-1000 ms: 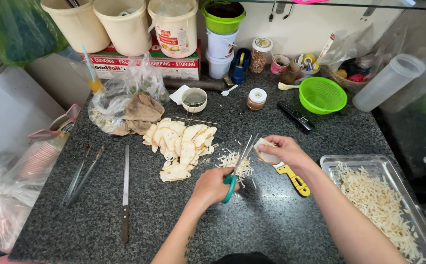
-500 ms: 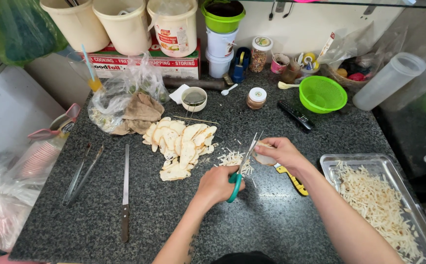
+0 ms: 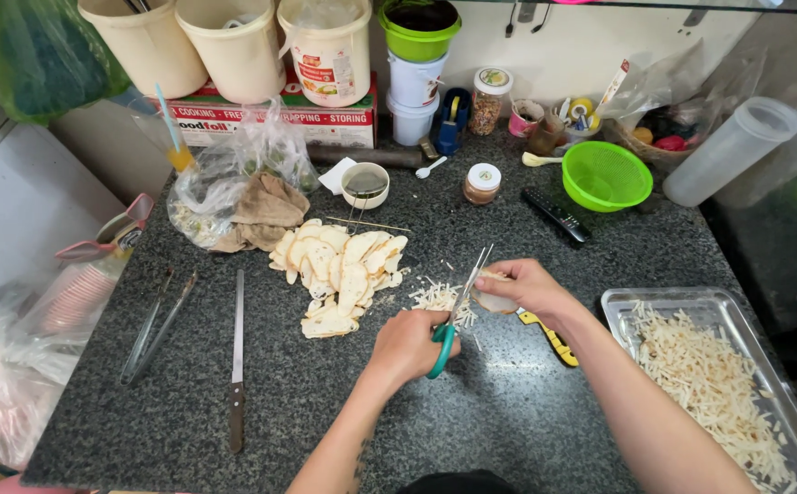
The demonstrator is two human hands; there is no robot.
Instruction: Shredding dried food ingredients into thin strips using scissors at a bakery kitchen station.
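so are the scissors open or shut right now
Open: the scissors in the left hand show two blades parted in a narrow V beside the slice in the right hand.

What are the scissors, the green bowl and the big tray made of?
The scissors in the left hand look like shiny steel blades with green plastic handles. The green colander bowl looks like plastic: bright, slightly see-through, full of small holes. The tray seems to be metal, likely steel or aluminium, with a dull silver rim that reflects light.
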